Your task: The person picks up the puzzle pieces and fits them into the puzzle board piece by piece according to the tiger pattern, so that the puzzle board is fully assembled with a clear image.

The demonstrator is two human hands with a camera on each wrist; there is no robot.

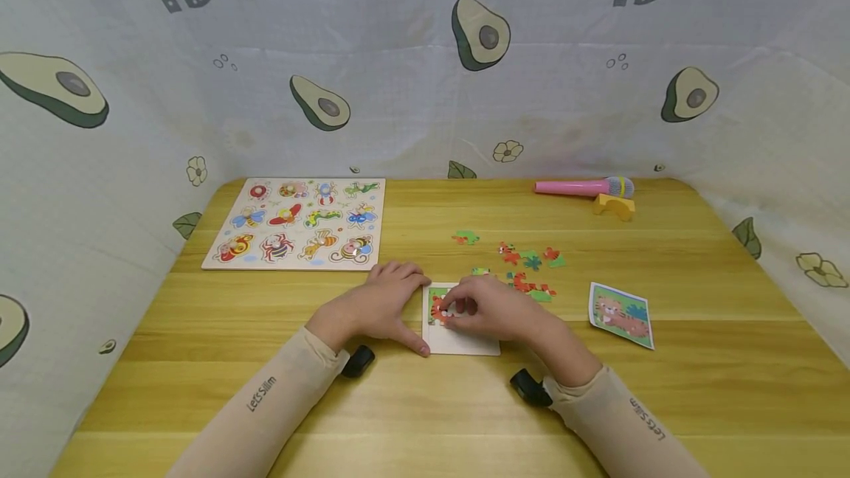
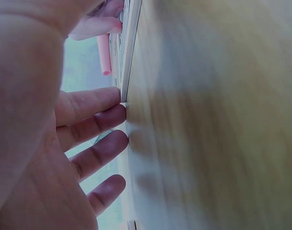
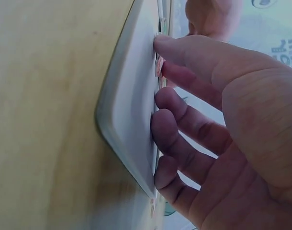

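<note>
A small white puzzle board (image 1: 465, 345) lies flat on the table, with red and green jigsaw pieces in its upper left part. My left hand (image 1: 381, 305) rests beside the board's left edge, fingers extended; its thumb is by the lower corner and its index finger touches the edge in the left wrist view. Over the board, my right hand (image 1: 498, 308) pinches a red puzzle piece (image 3: 158, 66) between thumb and index finger. The other right fingers bend loosely against the board's surface. The right fingers partly hide the piece and the board's upper right.
Several loose puzzle pieces (image 1: 531, 260) lie beyond the right hand. A tiger picture card (image 1: 620, 316) is at the right. At the back are a wooden insect puzzle (image 1: 292, 223), a pink toy microphone (image 1: 574, 187) and a yellow arched block (image 1: 614, 206).
</note>
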